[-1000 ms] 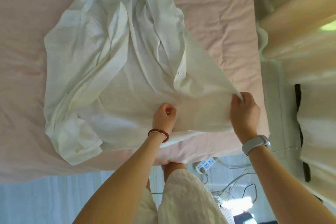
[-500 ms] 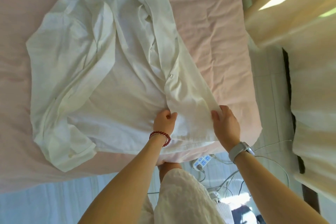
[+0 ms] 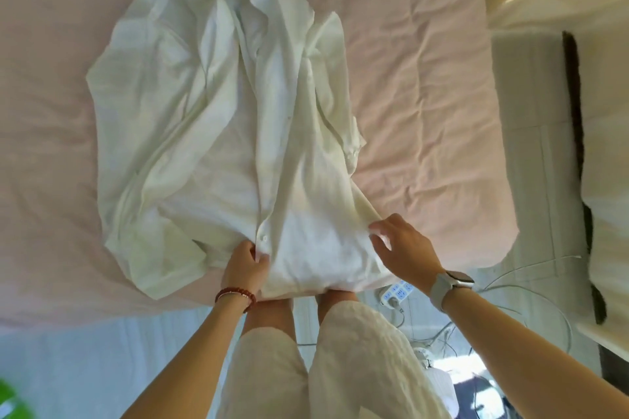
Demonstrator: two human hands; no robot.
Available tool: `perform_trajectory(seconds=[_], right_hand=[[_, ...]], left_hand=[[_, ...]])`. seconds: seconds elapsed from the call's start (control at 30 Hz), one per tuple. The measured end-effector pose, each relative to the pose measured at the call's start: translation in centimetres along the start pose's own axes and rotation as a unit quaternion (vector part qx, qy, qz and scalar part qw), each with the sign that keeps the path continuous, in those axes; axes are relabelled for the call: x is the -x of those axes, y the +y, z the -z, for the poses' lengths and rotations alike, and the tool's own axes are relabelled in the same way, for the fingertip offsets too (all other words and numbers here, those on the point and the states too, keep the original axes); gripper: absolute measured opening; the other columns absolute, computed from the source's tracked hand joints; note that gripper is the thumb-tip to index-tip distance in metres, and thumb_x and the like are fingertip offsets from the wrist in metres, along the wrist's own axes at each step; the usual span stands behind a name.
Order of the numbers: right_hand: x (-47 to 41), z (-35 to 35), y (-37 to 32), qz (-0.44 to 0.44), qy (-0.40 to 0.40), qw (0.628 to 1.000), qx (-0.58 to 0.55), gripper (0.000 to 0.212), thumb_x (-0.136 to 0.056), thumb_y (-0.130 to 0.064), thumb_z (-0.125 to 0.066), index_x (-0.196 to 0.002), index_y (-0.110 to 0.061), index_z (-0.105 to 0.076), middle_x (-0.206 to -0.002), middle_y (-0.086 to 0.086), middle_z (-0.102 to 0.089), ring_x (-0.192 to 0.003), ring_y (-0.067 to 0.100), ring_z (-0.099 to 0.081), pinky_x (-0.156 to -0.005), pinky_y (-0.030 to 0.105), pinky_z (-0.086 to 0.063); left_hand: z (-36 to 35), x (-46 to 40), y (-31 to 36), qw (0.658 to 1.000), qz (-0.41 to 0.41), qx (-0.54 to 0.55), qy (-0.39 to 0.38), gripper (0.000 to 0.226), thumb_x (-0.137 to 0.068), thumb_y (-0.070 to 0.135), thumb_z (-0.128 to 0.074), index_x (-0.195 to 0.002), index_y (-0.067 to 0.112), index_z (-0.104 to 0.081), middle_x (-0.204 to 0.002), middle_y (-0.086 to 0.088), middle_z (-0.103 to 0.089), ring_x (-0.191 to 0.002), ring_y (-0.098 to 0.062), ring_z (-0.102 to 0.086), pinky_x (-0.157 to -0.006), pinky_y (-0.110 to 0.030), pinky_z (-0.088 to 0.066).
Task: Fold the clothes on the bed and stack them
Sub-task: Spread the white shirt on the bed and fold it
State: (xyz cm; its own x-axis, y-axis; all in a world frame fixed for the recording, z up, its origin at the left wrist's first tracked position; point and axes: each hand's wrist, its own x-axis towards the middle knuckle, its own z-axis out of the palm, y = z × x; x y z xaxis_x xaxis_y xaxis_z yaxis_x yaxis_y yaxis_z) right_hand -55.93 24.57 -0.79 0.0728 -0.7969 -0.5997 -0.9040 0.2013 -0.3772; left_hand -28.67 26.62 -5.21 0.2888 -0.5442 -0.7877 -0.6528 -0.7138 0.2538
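While white shirt (image 3: 238, 133) lies crumpled on pink bed (image 3: 425, 95), left hand (image 3: 246, 269) grip pinches near hem by button placket; right hand (image 3: 401, 248) grip pinches near-right hem corner, fingers partly straight.

One white shirt (image 3: 218, 133) lies on one pink bed (image 3: 425, 85). Two hands: the left hand (image 3: 245, 266) at six o'clock wears one red bead bracelet (image 3: 235, 294), and the right hand (image 3: 403, 248) at five o'clock wears one watch (image 3: 450, 284). One power strip (image 3: 396, 292) lies on the floor.
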Motion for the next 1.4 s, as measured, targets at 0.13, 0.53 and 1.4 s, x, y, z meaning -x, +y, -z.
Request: perform_trajectory(seconds=[0.13,0.53,1.4], right_hand=[[-2.7,0.5,-1.8,-0.015,0.080,0.992,-0.092,0.029,-0.095,-0.021,-0.046,-0.121,-0.014,-0.055,-0.112,0.006,-0.055,-0.096,0.023,-0.059,-0.077,0.035,-0.049],[-15.5,5.6,-6.0,-0.167,0.087,0.910,-0.369,0.022,-0.090,-0.021,-0.049,-0.071,-0.010,-0.045,-0.061,-0.001,-0.040,-0.056,0.016,-0.037,-0.048,0.026,-0.031],[-29.3,13.3,-7.5,0.060,0.174,0.981,0.066,0.047,-0.095,-0.031,-0.044,-0.139,-0.018,-0.037,-0.140,0.002,-0.042,-0.136,0.019,-0.027,-0.111,0.049,-0.004]], left_hand=[[1.7,-1.2,3.0,0.993,-0.053,0.082,0.070,0.010,-0.083,0.019,-0.059,-0.082,0.016,-0.049,-0.077,-0.004,-0.057,-0.065,-0.017,-0.053,-0.056,-0.026,-0.038],[6.3,-7.6,15.7,0.974,-0.170,0.099,0.115,0.054,-0.087,0.029,-0.058,-0.135,0.013,-0.038,-0.138,-0.009,-0.036,-0.121,-0.029,-0.040,-0.099,-0.036,-0.037],[16.4,-17.2,33.3,0.940,-0.187,0.259,0.116,0.019,-0.086,0.006,-0.045,-0.068,0.009,-0.050,-0.070,-0.009,-0.045,-0.065,-0.019,-0.043,-0.066,-0.025,-0.037]])
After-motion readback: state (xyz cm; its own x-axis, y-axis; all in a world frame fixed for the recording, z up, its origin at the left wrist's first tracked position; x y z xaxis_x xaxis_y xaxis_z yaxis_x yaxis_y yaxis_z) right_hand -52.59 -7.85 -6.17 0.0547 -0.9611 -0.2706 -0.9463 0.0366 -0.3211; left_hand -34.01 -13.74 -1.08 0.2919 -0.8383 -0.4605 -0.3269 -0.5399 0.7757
